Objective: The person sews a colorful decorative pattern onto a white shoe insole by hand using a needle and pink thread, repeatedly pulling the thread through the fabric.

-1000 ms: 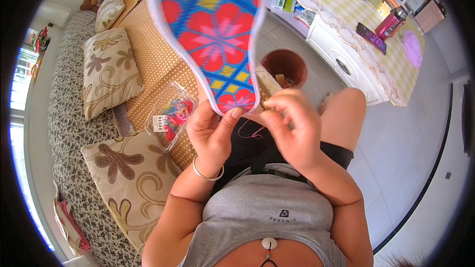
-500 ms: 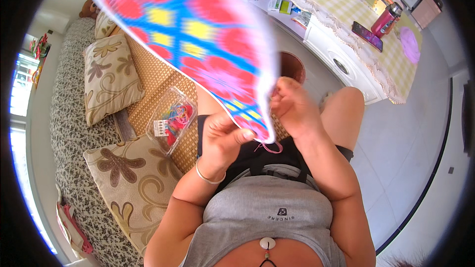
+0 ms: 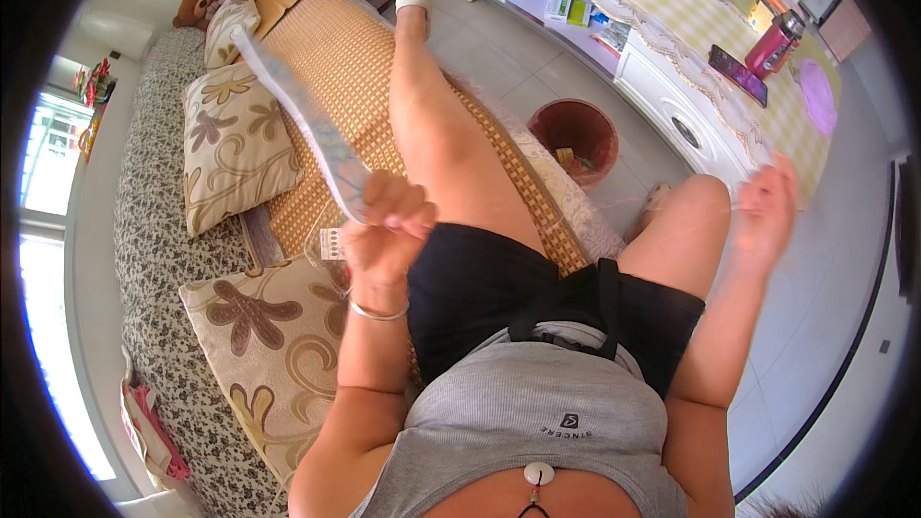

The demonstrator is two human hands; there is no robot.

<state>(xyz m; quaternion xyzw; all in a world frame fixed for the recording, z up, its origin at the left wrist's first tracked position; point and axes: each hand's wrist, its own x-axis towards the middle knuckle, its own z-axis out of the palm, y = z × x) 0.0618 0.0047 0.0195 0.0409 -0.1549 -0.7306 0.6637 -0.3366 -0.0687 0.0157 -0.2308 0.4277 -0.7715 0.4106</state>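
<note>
From the head camera, the left hand [image 3: 386, 221] is closed in a fist around the near end of a flat woven piece [image 3: 297, 115], seen edge-on and blurred, which slants up and away over the bamboo mat [image 3: 331, 48]. A silver bangle [image 3: 377, 311] circles that wrist. The right hand [image 3: 765, 211] is raised out wide, well apart from the left, fingers pinched on a thin thread [image 3: 614, 216] that runs faintly back across the lap toward the woven piece; the hand is blurred, so how tightly it pinches I cannot tell.

For room: the person sits on the mat's outer edge, one leg stretched along it. The left side is hemmed by floral cushions [image 3: 235, 139] against the sofa back. The right hand has free air over the tiled floor [image 3: 835, 326], with the white cabinet's edge [image 3: 672, 105] just beyond it.

As for containers, a red-brown basket [image 3: 574, 134] stands on the floor between the legs and the cabinet, with a few small scraps inside. A clear plastic bag [image 3: 326, 245] lies on the mat behind the left hand, its contents hidden.
</note>
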